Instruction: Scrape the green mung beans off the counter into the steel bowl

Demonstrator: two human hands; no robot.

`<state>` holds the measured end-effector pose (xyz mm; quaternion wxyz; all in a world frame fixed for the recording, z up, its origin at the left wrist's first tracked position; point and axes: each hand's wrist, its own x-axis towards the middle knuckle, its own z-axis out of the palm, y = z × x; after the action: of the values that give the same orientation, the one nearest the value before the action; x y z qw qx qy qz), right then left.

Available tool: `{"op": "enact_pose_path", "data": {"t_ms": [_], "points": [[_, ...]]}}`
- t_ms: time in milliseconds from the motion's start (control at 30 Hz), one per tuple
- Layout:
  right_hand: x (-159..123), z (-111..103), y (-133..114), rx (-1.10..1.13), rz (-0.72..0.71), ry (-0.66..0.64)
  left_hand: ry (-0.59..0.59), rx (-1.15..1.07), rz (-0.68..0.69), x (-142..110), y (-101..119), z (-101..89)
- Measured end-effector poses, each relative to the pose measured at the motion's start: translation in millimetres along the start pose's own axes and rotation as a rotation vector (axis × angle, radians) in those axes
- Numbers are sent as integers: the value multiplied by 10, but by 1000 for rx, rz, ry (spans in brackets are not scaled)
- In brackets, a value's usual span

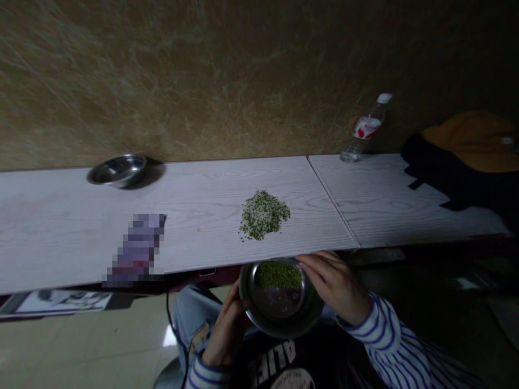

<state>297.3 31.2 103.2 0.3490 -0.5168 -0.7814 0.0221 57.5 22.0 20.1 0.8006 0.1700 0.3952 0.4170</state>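
Observation:
A metal bowl (pixel 275 321) is held at the table's front edge, over my lap. Small green beans (pixel 279 275) are gathered at its far side, and part of its bottom shows bare. My left hand (pixel 229 327) grips the bowl's left side, its fingers partly hidden beneath. On the right rim, my right hand (pixel 334 281) is closed, with the fingers toward the table edge. Just beyond the bowl, a loose pile of green beans mixed with white grains (pixel 264 214) lies on the table.
The pale wood-grain table (pixel 203 210) runs along a marbled wall. A second metal bowl (pixel 117 170) stands at the back left, near a blurred-out flat item (pixel 138 248). Toward the right are a plastic bottle (pixel 367 129), an orange cap (pixel 474 140) and dark cloth (pixel 446 183).

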Motion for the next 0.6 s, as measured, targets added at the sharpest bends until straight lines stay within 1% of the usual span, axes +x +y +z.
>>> {"op": "enact_pose_path", "data": {"t_ms": [100,167,233,367,500,600], "points": [[66,-76,207,-68,49,42,23,-13,19,5,-3,-29],[111,-110,375,-121,73,13,40,-11,19,2,14,-40],[165,-109,529,-123,80,-31,54,-5,22,-1,39,-45],[344,-26,749,-107,103,-71,67,-20,33,1,75,-51],[555,49,832,-84,98,-58,103,-40,60,3,54,-111],[601,79,758,-52,84,-11,125,-46,58,1,15,-219]]}}
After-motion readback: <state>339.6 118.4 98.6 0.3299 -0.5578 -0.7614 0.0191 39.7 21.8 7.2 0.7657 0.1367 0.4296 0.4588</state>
